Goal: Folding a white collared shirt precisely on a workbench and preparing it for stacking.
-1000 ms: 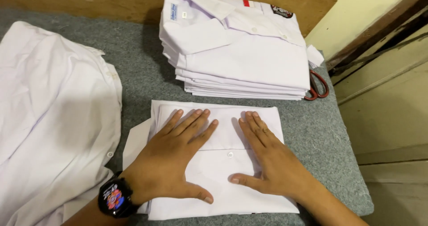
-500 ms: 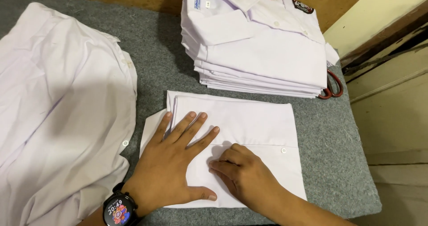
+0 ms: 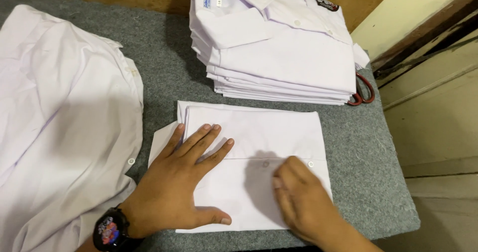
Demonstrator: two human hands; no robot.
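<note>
It looks like a small garment workshop or laundry: a grey felt-covered table point(image 3: 164, 58) carries a far stack of folded white shirts point(image 3: 279, 48), loose white shirts point(image 3: 55, 122) at left, and red-handled scissors point(image 3: 362, 90).

two bare hands, no rings seen. left hand point(image 3: 177, 190) with a round black wristwatch point(image 3: 110, 230), colourful dial, dark strap. right hand point(image 3: 301, 200) slightly blurred, wrist apparently bare. no sleeves reaching either forearm.
</note>
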